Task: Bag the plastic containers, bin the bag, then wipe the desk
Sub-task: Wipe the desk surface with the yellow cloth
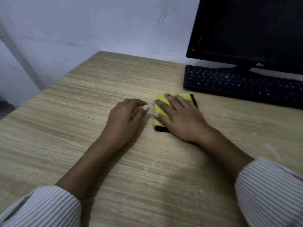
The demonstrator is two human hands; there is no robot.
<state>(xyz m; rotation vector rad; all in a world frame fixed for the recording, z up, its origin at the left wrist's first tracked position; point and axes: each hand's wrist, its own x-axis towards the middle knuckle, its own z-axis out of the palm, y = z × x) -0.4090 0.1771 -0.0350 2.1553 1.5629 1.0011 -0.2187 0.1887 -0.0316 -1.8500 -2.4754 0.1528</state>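
A folded yellow cloth with a black edge (159, 110) lies flat on the wooden desk (73, 128), just in front of the keyboard. My right hand (182, 118) rests palm down on the cloth, fingers spread and pressing it against the desk. My left hand (126, 118) lies on the bare wood just left of the cloth, fingers loosely curled, holding nothing. No plastic containers, bag or bin are in view.
A black keyboard (242, 84) and a dark monitor (249, 31) stand at the back right. Pale smudges (224, 115) mark the desk right of my right hand. A wall runs behind the desk, whose left edge drops off.
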